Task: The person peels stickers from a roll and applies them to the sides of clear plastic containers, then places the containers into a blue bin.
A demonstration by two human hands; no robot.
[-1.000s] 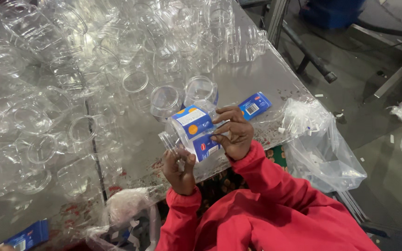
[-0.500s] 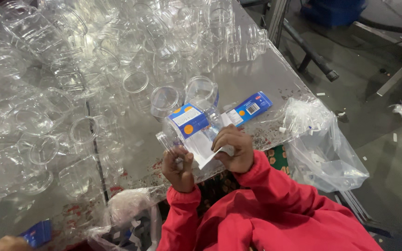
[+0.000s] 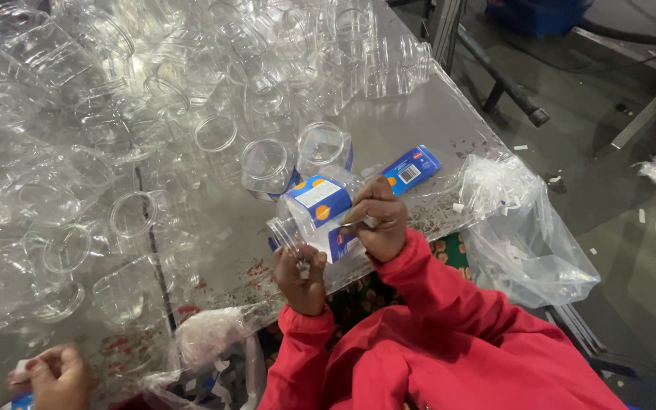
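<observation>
- A person in red sleeves holds a clear plastic jar point(image 3: 314, 216) on its side, just above the desk's point(image 3: 434, 121) near edge.
- The jar looks light, thin-walled and smooth; it would likely dent under a hard squeeze and slip in a loose one. The neck and the flat sides seem the surest places to hold it.
- A blue and white label point(image 3: 319, 199) wraps part of the jar; it looks like soft, flexible film.
- The left hand point(image 3: 301, 275) is curled at the jar's open mouth, fingers pinched about the rim.
- The right hand point(image 3: 377, 220) is closed over the jar's labelled side, fingertips pressing the label's edge; its grip is clenched, not spread.
- Many empty clear jars point(image 3: 153, 114) crowd the desk's far and left parts.
- A loose blue label point(image 3: 410, 168) lies near the right edge, beside a clear bag point(image 3: 525, 228) hanging off it.
- Another person's hand point(image 3: 58, 376) shows at the near left corner.
</observation>
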